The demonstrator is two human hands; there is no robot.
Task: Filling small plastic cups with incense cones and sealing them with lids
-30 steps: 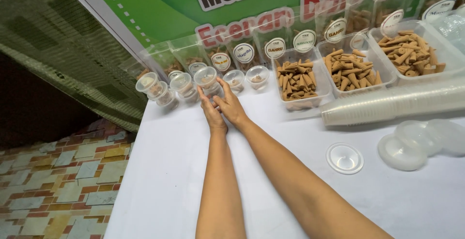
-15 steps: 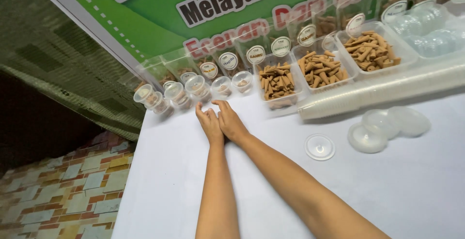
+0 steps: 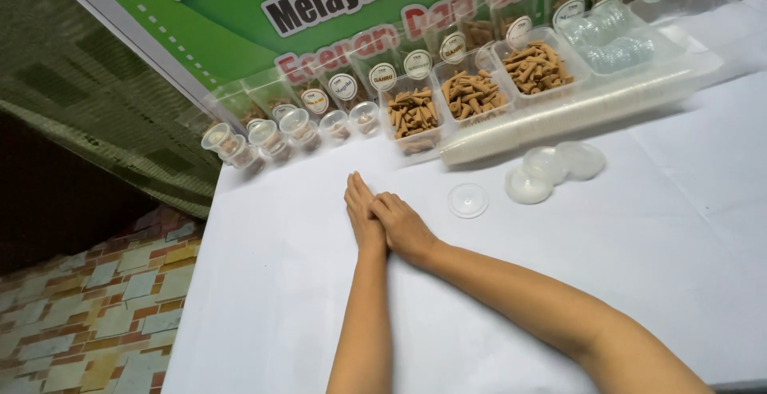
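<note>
2 empty hands [image 3: 383, 222] near lid [image 3: 467, 200]

Along the far edge of your worktop [image 3: 559, 266] leans a big green banner [image 3: 240, 10] with a white border and heavy black, red and blue lettering, tilted up to the right. Just in front of it stands a row of clear plastic pouches [image 3: 343, 82], each bearing a round white label [image 3: 344, 86] with a dark rim. To the far left sit small lidded clear cups [image 3: 272, 138] holding brown pieces. Right of them are three clear open tubs [image 3: 471, 94] of tan cones, then a clear tub of lids [image 3: 611, 38]. A long sleeve of stacked clear cups [image 3: 575, 110] lies in front of the tubs.
</note>
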